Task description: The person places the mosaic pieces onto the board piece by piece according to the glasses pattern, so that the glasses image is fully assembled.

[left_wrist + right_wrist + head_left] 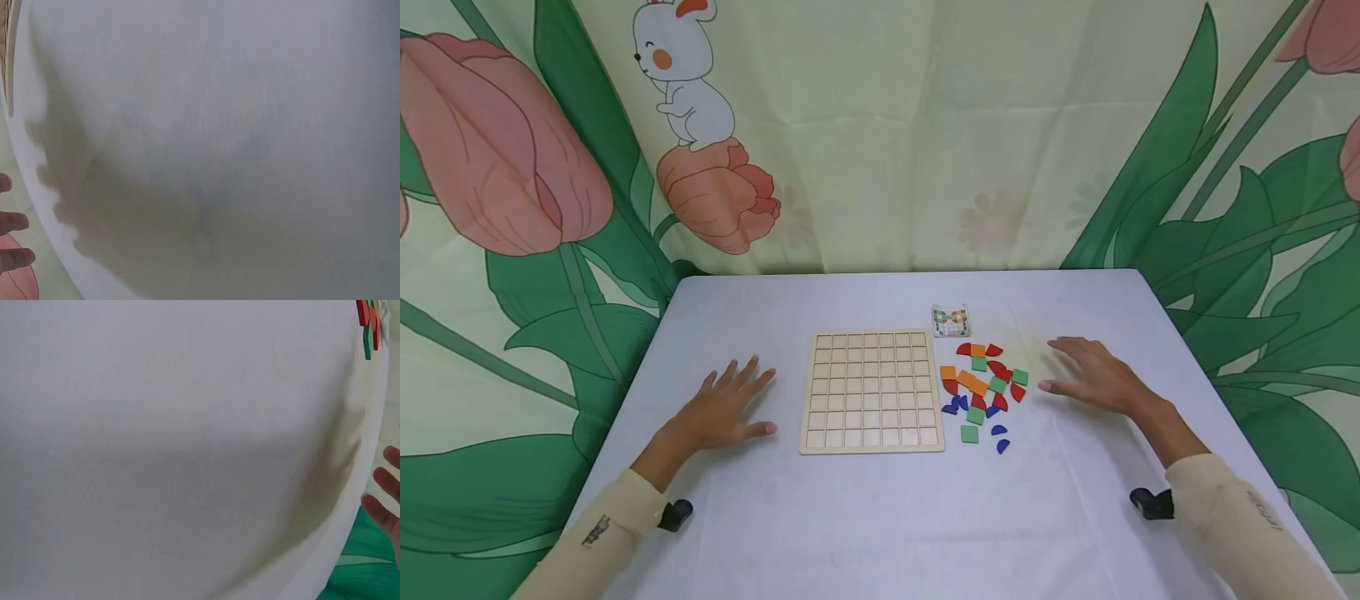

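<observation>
A square wooden grid board point(872, 454) lies flat near the middle of the table. Right of it are scattered several small tiles: orange squares point(948, 372), green squares point(969, 434), red quarter-round pieces point(1017, 392) and blue half-round pieces point(998, 430). My left hand point(722, 408), fingers spread, hovers left of the board and holds nothing. On the other side my right hand point(1097, 375) is held above the cloth, right of the tiles, its fingers extended and holding nothing. Only fingertips point(15, 222) show in the left wrist view, and a few fingers point(381, 512) in the right wrist view.
A small card point(951, 321) with a coloured pattern on a grid lies behind the tiles, by the board's far right corner. White cloth covers the table point(865, 533). Behind it hangs a curtain point(880, 167) printed with tulips and a rabbit.
</observation>
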### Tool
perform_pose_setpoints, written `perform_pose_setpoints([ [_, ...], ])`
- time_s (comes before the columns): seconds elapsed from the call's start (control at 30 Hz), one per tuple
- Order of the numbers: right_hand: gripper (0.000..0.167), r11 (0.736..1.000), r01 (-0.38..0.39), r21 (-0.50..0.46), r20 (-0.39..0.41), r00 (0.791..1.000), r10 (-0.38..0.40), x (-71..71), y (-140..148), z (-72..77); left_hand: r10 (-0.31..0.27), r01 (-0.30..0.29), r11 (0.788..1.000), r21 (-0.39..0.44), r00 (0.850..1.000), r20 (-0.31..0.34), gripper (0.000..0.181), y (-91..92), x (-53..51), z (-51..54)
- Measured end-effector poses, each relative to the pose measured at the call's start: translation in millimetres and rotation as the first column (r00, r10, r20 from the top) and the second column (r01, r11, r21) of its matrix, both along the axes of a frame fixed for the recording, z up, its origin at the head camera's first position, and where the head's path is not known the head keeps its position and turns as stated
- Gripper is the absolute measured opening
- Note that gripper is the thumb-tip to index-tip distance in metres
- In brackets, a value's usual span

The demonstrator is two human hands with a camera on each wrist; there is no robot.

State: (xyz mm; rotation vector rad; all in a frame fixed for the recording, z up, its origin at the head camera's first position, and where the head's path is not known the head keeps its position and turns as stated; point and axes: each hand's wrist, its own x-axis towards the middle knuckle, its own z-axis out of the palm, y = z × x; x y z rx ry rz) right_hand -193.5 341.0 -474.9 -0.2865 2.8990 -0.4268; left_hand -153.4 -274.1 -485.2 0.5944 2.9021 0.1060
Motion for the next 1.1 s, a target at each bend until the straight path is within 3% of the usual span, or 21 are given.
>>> perform_pose_setpoints([
  [0.17, 0.094, 0.996, 0.037, -0.084, 0.071, 0.997, -0.031, -3.6, -12.7, 2.6, -0.009, 0.008, 0.999, 0.036, 0.999, 0.038, 0.096, 10.4, 3.4, 1.2],
  [0.37, 0.081, 0.989, 0.005, -0.145, 0.043, 0.999, 0.001, -9.8, -23.2, -1.5, -0.039, 0.034, 0.997, 0.068, 0.995, 0.087, 0.098, 18.9, 5.6, -4.6],
  [0.63, 0.058, 0.977, -0.035, -0.211, 0.013, 0.999, 0.039, -23.3, -48.0, 0.1, -0.071, 0.065, 0.996, 0.068, 0.993, 0.096, 0.1, 29.3, 8.8, -4.9],
  [0.8, 0.049, 0.97, -0.079, -0.23, 0.002, 0.997, 0.082, -33.9, -68.7, 0.8, -0.102, 0.096, 0.992, 0.079, 0.992, 0.078, 0.099, 36.3, 10.9, -4.5],
  [1.1, 0.043, 0.979, -0.073, -0.191, 0.035, 0.996, 0.081, -51.6, -101.6, -1.0, -0.104, 0.098, 0.994, 0.057, 0.988, 0.113, 0.102, 46.3, 11.7, -10.8],
])
